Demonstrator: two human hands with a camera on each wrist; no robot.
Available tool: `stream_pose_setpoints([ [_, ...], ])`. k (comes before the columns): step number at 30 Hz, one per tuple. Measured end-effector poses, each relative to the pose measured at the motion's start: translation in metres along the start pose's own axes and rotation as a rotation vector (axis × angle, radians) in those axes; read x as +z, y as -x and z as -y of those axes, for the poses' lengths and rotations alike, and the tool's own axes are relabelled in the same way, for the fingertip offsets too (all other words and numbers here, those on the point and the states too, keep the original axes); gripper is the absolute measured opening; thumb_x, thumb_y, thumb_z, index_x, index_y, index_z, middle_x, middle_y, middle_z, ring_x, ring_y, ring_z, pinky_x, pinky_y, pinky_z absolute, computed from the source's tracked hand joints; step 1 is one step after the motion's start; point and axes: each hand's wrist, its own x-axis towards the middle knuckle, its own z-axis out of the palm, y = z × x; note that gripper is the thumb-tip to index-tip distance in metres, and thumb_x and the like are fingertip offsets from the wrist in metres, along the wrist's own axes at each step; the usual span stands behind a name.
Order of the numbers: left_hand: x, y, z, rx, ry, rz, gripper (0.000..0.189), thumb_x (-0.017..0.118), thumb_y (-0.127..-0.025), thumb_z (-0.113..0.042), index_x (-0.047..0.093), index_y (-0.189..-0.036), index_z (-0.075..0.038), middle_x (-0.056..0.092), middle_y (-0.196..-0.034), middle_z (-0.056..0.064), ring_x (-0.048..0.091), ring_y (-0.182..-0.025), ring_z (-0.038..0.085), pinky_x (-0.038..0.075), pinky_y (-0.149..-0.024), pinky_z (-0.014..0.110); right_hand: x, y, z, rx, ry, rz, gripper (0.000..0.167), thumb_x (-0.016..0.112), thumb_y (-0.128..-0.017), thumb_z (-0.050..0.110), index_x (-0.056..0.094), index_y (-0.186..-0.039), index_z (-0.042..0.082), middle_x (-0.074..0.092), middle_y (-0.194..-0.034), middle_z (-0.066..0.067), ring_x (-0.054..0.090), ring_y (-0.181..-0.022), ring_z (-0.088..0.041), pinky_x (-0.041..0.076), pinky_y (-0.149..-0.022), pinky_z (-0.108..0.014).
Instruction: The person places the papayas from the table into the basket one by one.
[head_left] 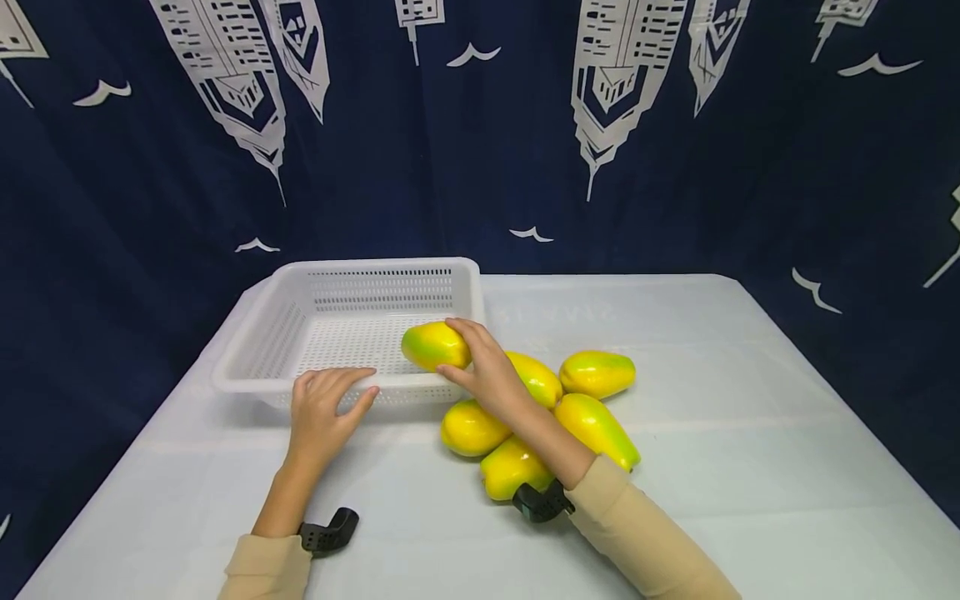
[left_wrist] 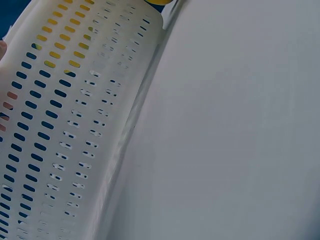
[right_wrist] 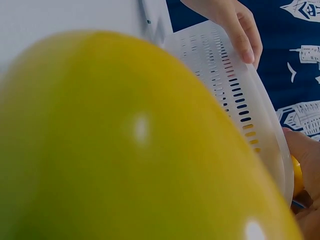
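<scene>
My right hand grips a yellow-green mango at the right front of the white plastic basket. Yellow shows through the slots of the basket wall in the left wrist view, so this mango is behind that wall, on the inner side. My left hand holds the front rim, its thumb outside and its fingers over the inner side, as the right wrist view shows. Several more mangoes lie bunched on the table under and beside my right forearm. One large mango fills much of the right wrist view.
The white-covered table stretches right and forward of the mangoes. A dark blue curtain with white building prints hangs behind the table. Black wrist straps sit on both forearms, just above the table.
</scene>
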Motion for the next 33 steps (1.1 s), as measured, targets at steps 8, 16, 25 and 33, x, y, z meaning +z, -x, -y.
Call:
stream_pose_setpoints([
  [8,0.000,-0.001,0.000,0.004,-0.007,0.010,0.025,0.068,-0.073,-0.023,0.068,-0.095,-0.013,0.070,-0.089,0.006,0.060,-0.086,0.026,0.031,-0.085,0.043,0.000,-0.001,0.000,0.042,0.000,0.046,0.053,0.062,-0.085,0.026,0.044,-0.132,0.011,0.045,-0.137,-0.006,0.040,-0.128,-0.022,0.033,-0.106,-0.037],
  [16,-0.001,-0.001,0.000,0.009,-0.006,-0.002,0.025,0.068,-0.072,-0.022,0.068,-0.095,-0.013,0.070,-0.089,0.006,0.061,-0.086,0.025,0.031,-0.084,0.042,-0.003,0.000,-0.001,0.045,-0.025,0.068,0.045,0.058,-0.088,0.023,0.046,-0.131,0.014,0.046,-0.133,-0.005,0.042,-0.126,-0.022,0.034,-0.105,-0.038],
  [25,-0.001,-0.005,0.000,0.014,-0.002,-0.006,0.024,0.068,-0.072,-0.021,0.068,-0.095,-0.012,0.070,-0.088,0.006,0.061,-0.085,0.026,0.031,-0.084,0.043,-0.009,-0.001,0.001,0.038,-0.141,0.053,0.044,0.058,-0.088,0.021,0.046,-0.131,0.017,0.044,-0.134,-0.003,0.040,-0.128,-0.020,0.033,-0.106,-0.040],
  [33,-0.002,-0.003,-0.002,0.003,-0.004,0.003,0.024,0.068,-0.072,-0.021,0.068,-0.094,-0.012,0.070,-0.088,0.007,0.060,-0.085,0.027,0.031,-0.085,0.043,-0.026,0.006,0.014,0.013,-0.173,0.023,0.045,0.059,-0.088,0.025,0.047,-0.131,0.021,0.044,-0.135,0.001,0.039,-0.129,-0.017,0.032,-0.106,-0.040],
])
